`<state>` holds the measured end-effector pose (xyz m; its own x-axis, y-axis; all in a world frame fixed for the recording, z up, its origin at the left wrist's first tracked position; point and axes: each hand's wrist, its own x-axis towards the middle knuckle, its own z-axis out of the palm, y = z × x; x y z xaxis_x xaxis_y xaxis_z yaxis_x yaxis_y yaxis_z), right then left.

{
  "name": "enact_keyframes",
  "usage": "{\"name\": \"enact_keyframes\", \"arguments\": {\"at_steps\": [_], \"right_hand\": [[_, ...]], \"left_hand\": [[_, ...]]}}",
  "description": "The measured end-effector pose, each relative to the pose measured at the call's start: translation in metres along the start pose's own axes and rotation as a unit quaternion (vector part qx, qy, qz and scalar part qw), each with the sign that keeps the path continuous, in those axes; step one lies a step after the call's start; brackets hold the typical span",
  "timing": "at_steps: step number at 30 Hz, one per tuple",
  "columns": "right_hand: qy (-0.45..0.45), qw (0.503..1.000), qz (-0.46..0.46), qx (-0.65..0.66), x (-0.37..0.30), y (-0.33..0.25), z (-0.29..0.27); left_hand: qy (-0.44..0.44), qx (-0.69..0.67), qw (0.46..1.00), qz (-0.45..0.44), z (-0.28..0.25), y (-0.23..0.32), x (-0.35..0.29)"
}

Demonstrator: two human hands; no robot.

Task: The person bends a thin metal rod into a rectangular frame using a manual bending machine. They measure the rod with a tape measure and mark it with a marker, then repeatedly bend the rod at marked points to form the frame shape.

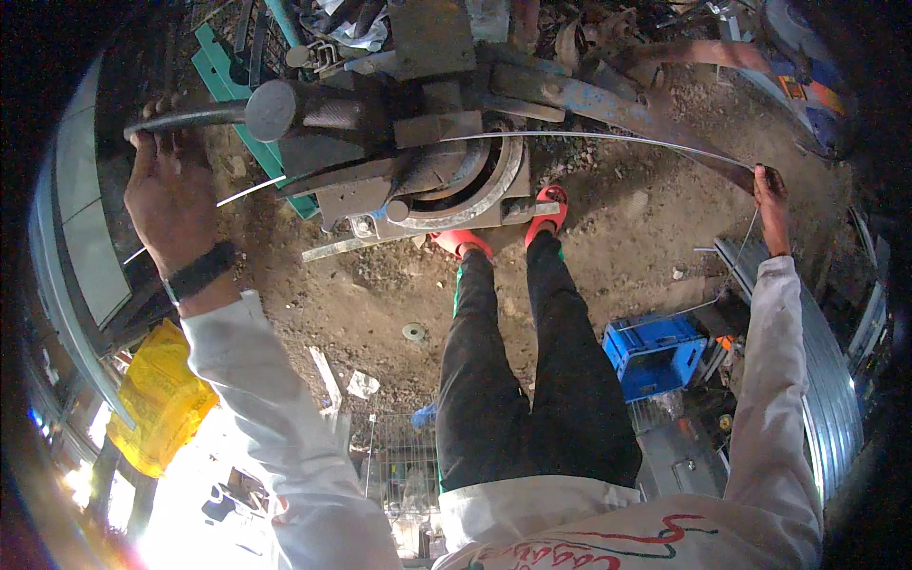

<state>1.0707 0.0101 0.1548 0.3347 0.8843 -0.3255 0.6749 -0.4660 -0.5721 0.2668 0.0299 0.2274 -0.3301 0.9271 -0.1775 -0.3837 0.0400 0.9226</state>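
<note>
My left hand [171,209], with a dark band on its wrist, has its fingers wrapped round the end of a dark curved handle [204,118]. This handle juts left from a heavy, grimy machine [323,142] with a round knob-like end [273,111] and a curved guard [513,180]. Out to the right, my right hand [771,204] is closed on a thin, pale metal rod [608,136]. The rod bows slightly and runs left into the machine. A straight pale length shows again beyond the machine, below my left hand. Where it passes through the machine is hidden.
My feet in red sandals [551,207] stand on bare dirt close to the machine. A blue crate [655,356] lies at right, beside corrugated metal sheets [826,380]. A yellow sack [161,399] is at lower left. A green metal piece [223,71] and scrap lie behind the machine.
</note>
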Motion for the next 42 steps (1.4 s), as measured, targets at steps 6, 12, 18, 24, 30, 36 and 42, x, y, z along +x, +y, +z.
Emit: {"name": "enact_keyframes", "arguments": {"at_steps": [6,12,18,24,30,36,42], "right_hand": [[0.027,0.999,-0.014,0.011,-0.011,-0.011,0.01],[0.036,0.999,0.001,0.012,-0.013,-0.014,0.01],[0.026,0.999,0.009,0.027,-0.018,-0.024,0.011],[0.049,0.999,0.005,0.008,-0.018,-0.032,0.017],[0.009,0.999,0.013,0.031,-0.012,-0.018,0.008],[0.003,0.999,-0.003,0.046,-0.003,-0.013,0.011],[0.041,0.999,-0.006,0.0,-0.007,-0.012,0.011]], "left_hand": [[0.136,0.202,0.967,0.073,0.028,0.003,-0.05],[0.141,-0.007,0.99,0.028,0.027,0.002,-0.049],[-0.03,-0.083,0.996,0.033,0.008,0.002,-0.046],[0.065,0.003,0.998,0.019,0.022,0.011,-0.015],[-0.01,0.449,0.882,0.143,0.02,0.011,-0.008],[0.067,0.725,0.672,0.14,0.031,0.041,0.026],[0.059,0.689,0.704,0.16,0.003,0.029,0.067]]}}
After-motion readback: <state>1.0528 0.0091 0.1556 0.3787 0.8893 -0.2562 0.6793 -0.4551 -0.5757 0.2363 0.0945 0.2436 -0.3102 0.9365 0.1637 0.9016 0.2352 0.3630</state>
